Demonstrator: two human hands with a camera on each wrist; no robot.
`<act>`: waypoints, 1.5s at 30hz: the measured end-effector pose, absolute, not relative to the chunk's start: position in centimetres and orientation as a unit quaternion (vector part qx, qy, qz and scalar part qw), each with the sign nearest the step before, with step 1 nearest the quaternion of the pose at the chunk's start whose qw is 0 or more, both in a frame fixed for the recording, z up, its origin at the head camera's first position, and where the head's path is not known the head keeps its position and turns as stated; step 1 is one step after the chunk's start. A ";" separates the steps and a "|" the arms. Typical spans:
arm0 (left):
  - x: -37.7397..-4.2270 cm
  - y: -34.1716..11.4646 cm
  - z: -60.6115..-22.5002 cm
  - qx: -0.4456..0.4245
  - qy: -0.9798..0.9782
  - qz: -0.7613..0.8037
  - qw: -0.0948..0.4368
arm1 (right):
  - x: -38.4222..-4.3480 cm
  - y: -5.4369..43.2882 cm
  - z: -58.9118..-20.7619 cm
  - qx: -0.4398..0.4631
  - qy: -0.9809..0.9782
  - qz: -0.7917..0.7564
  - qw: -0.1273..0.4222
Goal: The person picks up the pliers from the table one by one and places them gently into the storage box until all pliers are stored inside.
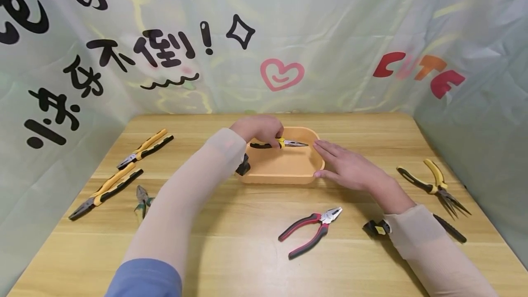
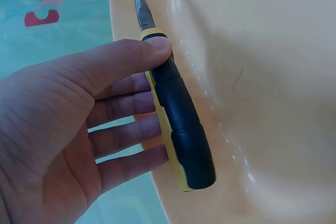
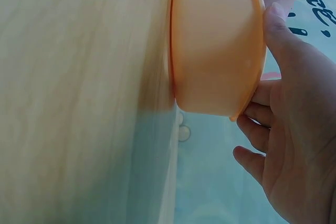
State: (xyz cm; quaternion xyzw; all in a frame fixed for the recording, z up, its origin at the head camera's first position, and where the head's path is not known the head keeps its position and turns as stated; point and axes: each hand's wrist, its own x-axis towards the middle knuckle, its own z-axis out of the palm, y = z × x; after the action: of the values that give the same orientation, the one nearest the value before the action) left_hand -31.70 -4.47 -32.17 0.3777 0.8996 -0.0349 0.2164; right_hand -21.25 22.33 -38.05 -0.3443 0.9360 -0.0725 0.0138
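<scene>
My left hand [image 1: 264,129] grips needle-nose pliers [image 1: 294,143] with yellow-and-black handles over the back part of an orange tray [image 1: 280,166]. In the left wrist view, the thumb presses near the top of the pliers' handles [image 2: 181,119] while the fingers lie behind them. The jaws point to the right in the head view, close to the tray's inner back side. My right hand [image 1: 350,166] touches the tray's right end, its fingers extended along the rim and its thumb by the front corner. The right wrist view shows that thumb on the tray's rim [image 3: 257,35].
Red-and-black pliers [image 1: 330,216] lie in front of the tray. On the left are two yellow-and-black pliers [image 1: 142,151] [image 1: 99,198] and green-handled pliers [image 1: 142,196], partly hidden. Long-nose pliers [image 1: 441,189] and a black handle [image 1: 451,229] lie at right. Cloth [image 1: 338,35] surrounds the table.
</scene>
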 end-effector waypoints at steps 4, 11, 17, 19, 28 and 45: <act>-31.6 -3.9 -32.5 0.368 0.899 -0.063 0.230 | -21.2 22.3 -38.1 -0.342 0.937 -0.072 0.015; -31.4 -3.4 -33.4 0.349 0.900 -0.098 0.243 | -21.2 22.2 -38.1 -0.348 0.935 -0.073 0.016; -30.8 -3.4 -33.3 0.334 0.900 -0.113 0.257 | -21.1 22.2 -38.2 -0.349 0.934 -0.073 0.016; -30.8 -3.4 -33.3 0.326 0.901 -0.110 0.264 | -21.1 22.2 -38.2 -0.349 0.934 -0.072 0.015; -31.0 -3.7 -33.3 0.368 0.895 -0.104 0.229 | -21.1 22.1 -38.2 -0.351 0.934 -0.073 0.013; -29.4 -4.2 -32.4 0.384 0.901 -0.052 0.193 | -21.3 22.4 -38.2 -0.349 0.934 -0.080 0.012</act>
State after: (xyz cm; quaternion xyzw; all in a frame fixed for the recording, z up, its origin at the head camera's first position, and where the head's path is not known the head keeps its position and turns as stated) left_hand -29.43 -4.16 -32.43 0.3843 0.9014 -0.0515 0.1928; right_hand -21.32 22.39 -38.18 -0.3492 0.9336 -0.0796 0.0116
